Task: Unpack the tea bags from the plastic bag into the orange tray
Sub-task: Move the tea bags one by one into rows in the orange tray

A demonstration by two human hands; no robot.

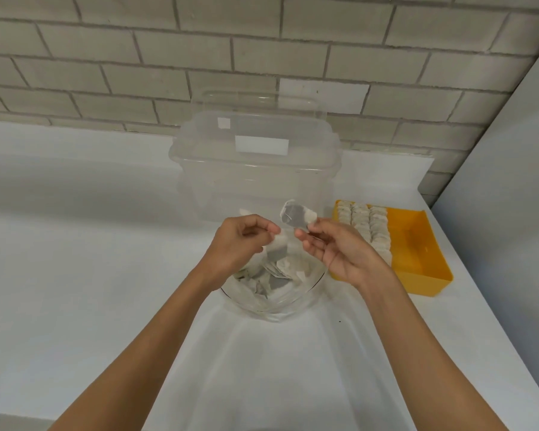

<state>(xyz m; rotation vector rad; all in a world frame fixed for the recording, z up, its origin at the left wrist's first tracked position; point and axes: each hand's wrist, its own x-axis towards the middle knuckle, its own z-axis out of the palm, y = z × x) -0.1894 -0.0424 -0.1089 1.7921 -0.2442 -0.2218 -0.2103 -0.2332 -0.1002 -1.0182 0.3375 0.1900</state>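
Both hands work over the middle of the white bench. The right hand pinches one tea bag by its lower edge between thumb and fingertips, holding it up at about 12 o'clock from the plastic bag. The left hand is closed narrow on a second tea bag, which hangs down from the fingers into the mouth of the plastic bag.

The tea bags look light, soft and papery, with a dark fill showing through thin pale paper. They should lift with almost no force, but the paper would probably tear or crumple under a hard squeeze, and any strings could tangle with their neighbours. The safest hold seems to be a light pinch on a flat edge or corner, clear of the filled middle, as both hands have now.

The plastic bag is clear and limp, open at the top, lying just below the hands at 6 o'clock from them. A loose heap of tea bags sits in it, so there is plainly more to unpack.

The orange tray lies at 3 o'clock from the hands, close by the right wrist. Its left part holds three neat rows of tea bags standing on edge; its right part is bare.

Behind the hands, at 12 o'clock, stands a large clear tub with labels on its wall; I cannot tell whether anything is in it.
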